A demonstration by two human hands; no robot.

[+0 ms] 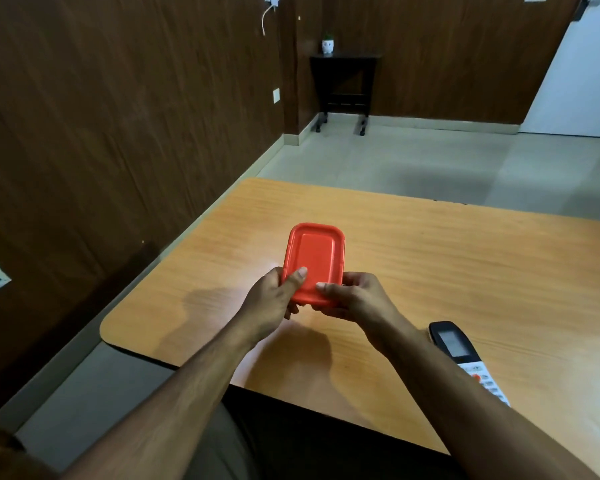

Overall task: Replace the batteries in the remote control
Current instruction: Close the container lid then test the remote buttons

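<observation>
Both hands are up over the middle of the frame, and between them sits a small orange-red rectangular plastic box with a lipped lid [312,261], held clear above the pale wood-grain bench [465,271]. The left hand [274,299] grips its near left corner — thumb laid flat on the lid, the other fingers [293,308] curled underneath. The right hand [354,301] pinches the near right corner the same way, thumb tip on top, fingers wrapped below. So both hands are clamped on the box, neither one free.

The box's long axis runs away from the person, toward the upper part of the frame, and the grip is all on the near short end. My guess is the lid is about to be pried off, though whether batteries are inside cannot be told — the lid is shut.

Now the thing the task is about: the slim white remote control with a dark screen end and small buttons [461,355] lies on the bench at lower right, partly hidden behind the right forearm. Its long axis is diagonal, screen end pointing to upper left, button end toward the lower right edge. It is face up, so the battery cover would be underneath. It sits just beside the right wrist, well apart from the left hand — the right hand looks the likelier one to fetch it.
</observation>
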